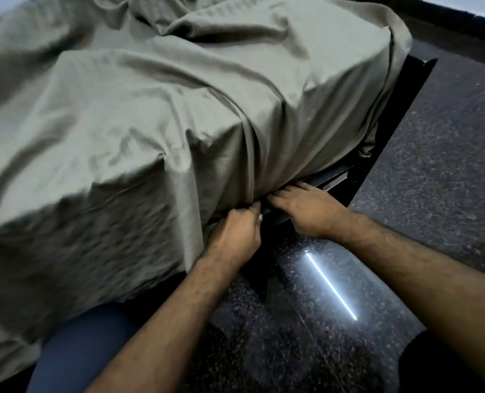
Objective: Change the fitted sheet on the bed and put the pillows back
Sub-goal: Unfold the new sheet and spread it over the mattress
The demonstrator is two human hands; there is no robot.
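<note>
Left hand (237, 228) curled round a gathered fold of the olive-green cotton fitted sheet (139, 109) at the lower corner of the bed, pinching the cloth at its hem. Right hand (300, 208) just beside it, fingers straight and pushed in under the sheet's edge, between mattress and dark bed frame (377, 154); fingertips hidden there. Sheet draped loose and creased over the whole mattress, hanging free down the near side, corner not yet seated. No pillows in view. Speckled dark polished floor (405, 222) below, a streak of light reflected on it.

Likely risk: corner slipping off again once released, given the slack and bunching above. Also possible: hem tucked with a twisted fold, leaving ridges across the top; fingers nipped against the frame under the mattress's weight.
</note>
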